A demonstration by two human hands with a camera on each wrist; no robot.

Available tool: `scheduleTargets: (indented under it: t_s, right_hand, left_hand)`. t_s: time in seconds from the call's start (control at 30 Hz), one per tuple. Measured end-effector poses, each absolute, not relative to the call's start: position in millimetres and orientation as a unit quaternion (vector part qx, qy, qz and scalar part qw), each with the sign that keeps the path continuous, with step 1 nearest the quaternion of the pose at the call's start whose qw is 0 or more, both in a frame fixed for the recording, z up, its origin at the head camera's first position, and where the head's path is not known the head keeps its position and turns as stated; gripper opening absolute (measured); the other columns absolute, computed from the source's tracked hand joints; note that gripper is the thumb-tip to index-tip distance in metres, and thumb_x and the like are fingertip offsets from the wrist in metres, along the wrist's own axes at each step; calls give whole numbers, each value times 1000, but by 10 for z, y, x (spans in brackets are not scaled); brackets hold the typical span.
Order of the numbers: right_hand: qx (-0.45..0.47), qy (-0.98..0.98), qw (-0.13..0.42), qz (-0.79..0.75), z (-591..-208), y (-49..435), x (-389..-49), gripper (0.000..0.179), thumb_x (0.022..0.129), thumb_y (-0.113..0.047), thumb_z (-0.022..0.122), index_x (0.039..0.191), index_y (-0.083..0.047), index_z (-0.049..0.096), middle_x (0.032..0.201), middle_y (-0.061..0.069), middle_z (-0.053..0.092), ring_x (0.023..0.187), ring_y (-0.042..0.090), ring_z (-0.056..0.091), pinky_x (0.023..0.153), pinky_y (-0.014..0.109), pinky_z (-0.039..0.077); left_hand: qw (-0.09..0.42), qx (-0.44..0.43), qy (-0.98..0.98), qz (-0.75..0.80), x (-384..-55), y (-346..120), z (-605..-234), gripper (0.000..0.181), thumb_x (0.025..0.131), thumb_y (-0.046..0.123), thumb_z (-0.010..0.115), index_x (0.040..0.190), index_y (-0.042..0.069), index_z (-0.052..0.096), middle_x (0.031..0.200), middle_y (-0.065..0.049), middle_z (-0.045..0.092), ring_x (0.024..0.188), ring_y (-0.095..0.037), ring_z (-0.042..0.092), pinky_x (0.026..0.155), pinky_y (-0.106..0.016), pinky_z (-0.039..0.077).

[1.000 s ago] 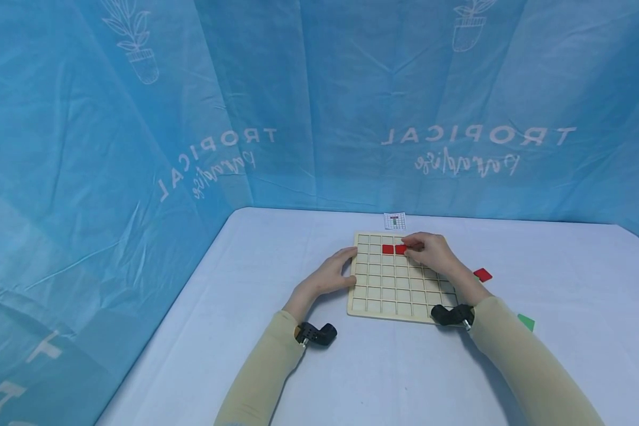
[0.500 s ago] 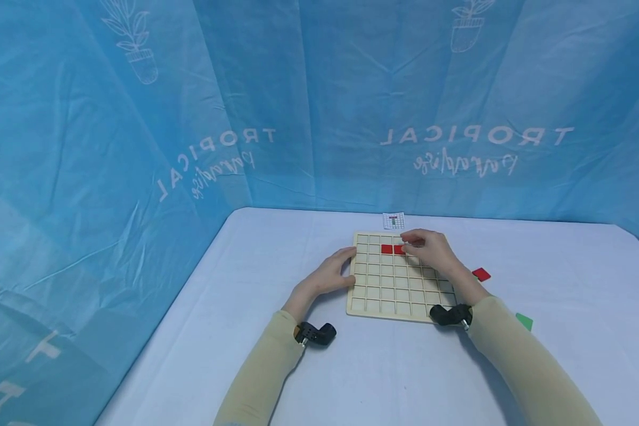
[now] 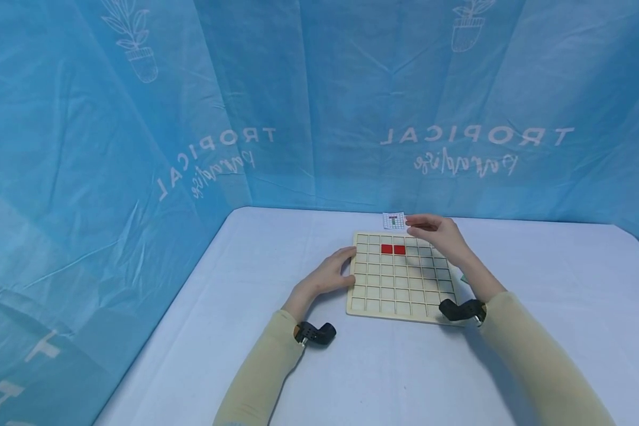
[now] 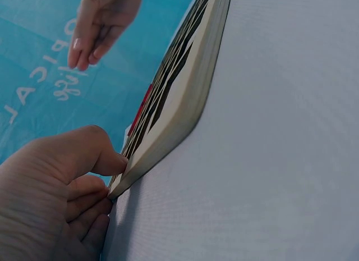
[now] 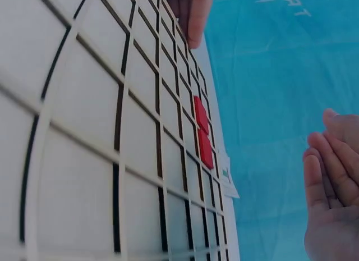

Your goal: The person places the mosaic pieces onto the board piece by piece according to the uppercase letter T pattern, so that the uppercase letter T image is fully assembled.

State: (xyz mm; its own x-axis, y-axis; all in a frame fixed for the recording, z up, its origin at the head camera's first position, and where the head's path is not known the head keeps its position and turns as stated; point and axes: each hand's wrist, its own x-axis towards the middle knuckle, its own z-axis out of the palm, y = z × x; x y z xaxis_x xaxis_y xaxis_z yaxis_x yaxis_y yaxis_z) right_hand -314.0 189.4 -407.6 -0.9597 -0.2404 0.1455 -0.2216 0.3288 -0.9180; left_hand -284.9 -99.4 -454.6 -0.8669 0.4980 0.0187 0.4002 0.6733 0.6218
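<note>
Two red square tiles (image 3: 386, 249) sit side by side in the second row from the back of a pale wooden grid board (image 3: 374, 290). My left hand (image 3: 327, 275) rests at the board's left edge, thumb and fingers spread along it. Its thumb (image 4: 112, 157) touches the rim in the left wrist view. My right hand (image 3: 438, 232) hovers above the back right part of the board, fingers loosely extended. In the right wrist view the right hand (image 5: 336, 171) carries nothing and is apart from the board.
Behind the board lies a small card (image 3: 393, 221) printed with a grid and a coloured pattern. A green tile (image 3: 464, 278) shows partly beside the right forearm, which hides the table to its right. A blue printed curtain (image 3: 341, 118) stands behind the white table.
My right hand has let go of the second red tile and risen back and right. The right forearm now covers the loose red tile and another green one. My left hand stays put.
</note>
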Motion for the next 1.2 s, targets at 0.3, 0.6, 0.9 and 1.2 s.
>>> scheduleTargets:
  t_s: [0.3,0.6,0.9,1.2]
  right_hand:
    - [-120,831,-19,-543,-4048,2265,-3072,48,88,-35,66,129,-12,58,125,9,59,107,14,58,92,33,49]
    - [-98,844,-16,-527,-4038,2680,-2924,51,88,-37,65,131,-12,56,128,7,57,106,5,56,85,17,48]
    - [-111,857,-23,-503,-4102,2935,-2783,48,89,-35,64,129,-8,57,125,8,59,99,0,57,79,10,47]
    - [-89,877,8,-471,-4212,3095,-2706,55,91,-36,61,133,-2,51,131,15,54,100,0,55,87,21,49]
  left_hand:
    - [76,246,912,320,-2855,-987,-4549,76,78,17,59,146,2,31,152,-10,28,139,-23,23,113,-33,22]
    - [79,244,913,318,-2862,-981,-4540,76,78,17,59,147,4,31,152,-9,28,139,-21,23,113,-32,21]
    - [77,250,909,323,-2869,-995,-4555,76,78,17,59,147,3,31,151,-10,29,139,-23,24,113,-35,22]
    - [75,254,910,320,-2867,-996,-4558,76,77,18,59,146,3,31,151,-10,30,139,-23,24,113,-34,22]
